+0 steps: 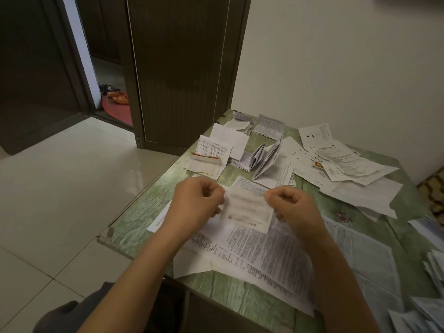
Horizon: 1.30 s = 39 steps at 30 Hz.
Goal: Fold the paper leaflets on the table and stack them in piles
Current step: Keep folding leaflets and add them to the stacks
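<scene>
While we hold one leaflet (247,209) up between both hands, we judge the folding step to be under way.
Our left hand (195,200) pinches its left edge and our right hand (294,207) its upper right corner, fingers curled and clamped on the paper. The leaflet spans the gap between the fingertips, above the open sheets (264,255) lying under them, and is too blurred to show its creases. The next move, we judge, calls for meeting the edges squarely, pressing the crease, then carrying it beyond the fingers to the piles (209,157) on the table (134,219).
</scene>
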Available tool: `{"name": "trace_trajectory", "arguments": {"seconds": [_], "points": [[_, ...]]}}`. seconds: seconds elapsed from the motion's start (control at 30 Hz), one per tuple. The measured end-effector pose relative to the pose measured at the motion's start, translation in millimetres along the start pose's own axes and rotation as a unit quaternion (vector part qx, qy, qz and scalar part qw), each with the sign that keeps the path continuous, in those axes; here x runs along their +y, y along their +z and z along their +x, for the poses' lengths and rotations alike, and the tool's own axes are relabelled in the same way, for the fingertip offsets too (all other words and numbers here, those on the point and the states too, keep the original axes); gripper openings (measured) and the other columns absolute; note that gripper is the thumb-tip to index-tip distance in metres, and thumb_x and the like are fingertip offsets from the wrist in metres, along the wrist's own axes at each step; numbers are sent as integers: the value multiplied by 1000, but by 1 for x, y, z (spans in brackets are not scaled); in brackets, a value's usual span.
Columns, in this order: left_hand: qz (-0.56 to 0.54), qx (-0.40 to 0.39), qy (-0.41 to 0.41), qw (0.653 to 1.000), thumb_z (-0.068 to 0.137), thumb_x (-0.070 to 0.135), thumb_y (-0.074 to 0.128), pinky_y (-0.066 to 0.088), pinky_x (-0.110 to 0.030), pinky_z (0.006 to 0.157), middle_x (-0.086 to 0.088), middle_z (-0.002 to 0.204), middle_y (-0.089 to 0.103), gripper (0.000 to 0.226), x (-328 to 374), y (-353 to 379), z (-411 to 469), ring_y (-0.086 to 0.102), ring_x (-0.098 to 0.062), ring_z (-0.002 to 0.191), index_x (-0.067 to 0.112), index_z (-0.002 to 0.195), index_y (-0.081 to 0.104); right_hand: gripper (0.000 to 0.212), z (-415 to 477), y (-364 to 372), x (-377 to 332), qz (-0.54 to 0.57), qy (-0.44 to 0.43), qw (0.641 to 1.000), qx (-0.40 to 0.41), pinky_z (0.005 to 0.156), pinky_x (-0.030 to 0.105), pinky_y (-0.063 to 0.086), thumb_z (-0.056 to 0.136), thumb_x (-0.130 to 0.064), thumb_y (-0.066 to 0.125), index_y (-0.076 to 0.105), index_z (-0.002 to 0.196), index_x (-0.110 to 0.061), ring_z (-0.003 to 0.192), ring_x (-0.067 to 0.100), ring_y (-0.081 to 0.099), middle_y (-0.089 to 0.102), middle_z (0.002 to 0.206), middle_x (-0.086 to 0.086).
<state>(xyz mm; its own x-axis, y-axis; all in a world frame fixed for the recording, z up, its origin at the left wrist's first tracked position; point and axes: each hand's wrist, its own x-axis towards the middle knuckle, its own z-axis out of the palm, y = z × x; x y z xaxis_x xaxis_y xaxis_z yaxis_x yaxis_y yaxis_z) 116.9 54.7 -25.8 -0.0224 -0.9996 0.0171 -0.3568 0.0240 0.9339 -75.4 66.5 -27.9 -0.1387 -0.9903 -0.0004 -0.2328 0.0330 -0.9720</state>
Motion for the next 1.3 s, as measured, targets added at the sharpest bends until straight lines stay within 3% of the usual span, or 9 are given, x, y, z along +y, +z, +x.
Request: {"name": "trace_trajectory", "arguments": {"seconds": [0.17,0.23,0.4,0.5,0.67,0.8,0.93,1.17,1.3], "points": [[-23,51,6,998,91,9,54,59,-32,64,0,72,69,17,-1,-2,1,66,-14,59,17,80,65,11,20,-30,18,117,33,959,257,45,14,43,88,-1,57,64,96,-2,52,10,47,54,64,3],[-14,46,11,999,92,10,54,59,-30,64,2,73,68,18,-1,1,1,65,-10,58,20,81,64,15,27,-31,23,143,55,940,304,48,12,49,88,2,55,60,102,-3,55,11,54,59,70,5],[10,31,34,999,93,12,53,56,-25,63,4,75,68,14,-1,12,-1,65,-7,59,17,88,66,24,40,-21,30,100,74,952,279,54,13,54,90,3,54,59,113,0,65,16,66,65,81,9],[28,26,43,998,92,13,54,55,-28,71,3,81,68,13,-3,17,-2,65,-10,71,18,89,66,30,41,-18,33,26,55,969,240,51,14,52,92,-4,55,57,122,-2,64,14,64,67,84,11],[136,17,82,987,93,20,54,39,-17,83,5,106,64,19,-4,24,-4,53,-4,94,18,109,64,23,36,-20,32,-84,17,965,250,45,17,42,93,-8,51,64,112,-10,50,7,56,68,103,13],[307,-15,65,949,84,52,58,24,-32,102,6,134,46,54,-7,31,-9,35,-15,126,26,130,46,17,30,-23,28,-69,-11,955,289,40,10,41,90,-3,52,66,100,-9,58,15,57,66,98,12],[397,-57,10,916,76,66,56,20,-39,106,-2,142,31,82,-10,38,-15,24,-24,132,24,140,28,17,25,-23,27,-41,-5,953,299,39,7,39,89,-1,53,66,98,-5,63,16,54,64,91,15],[274,-47,1,961,74,46,73,31,-34,101,-5,138,35,84,-12,35,-15,36,-23,126,23,141,29,17,18,-18,26,-31,-1,963,269,41,7,40,89,0,53,65,94,-10,63,15,53,64,88,15],[187,-14,8,982,81,23,71,40,-27,87,-3,128,47,68,-13,33,-19,50,-20,111,21,138,34,16,15,-12,17,-27,-11,968,250,43,9,42,89,-1,55,66,100,-3,61,13,53,64,84,9]]}}
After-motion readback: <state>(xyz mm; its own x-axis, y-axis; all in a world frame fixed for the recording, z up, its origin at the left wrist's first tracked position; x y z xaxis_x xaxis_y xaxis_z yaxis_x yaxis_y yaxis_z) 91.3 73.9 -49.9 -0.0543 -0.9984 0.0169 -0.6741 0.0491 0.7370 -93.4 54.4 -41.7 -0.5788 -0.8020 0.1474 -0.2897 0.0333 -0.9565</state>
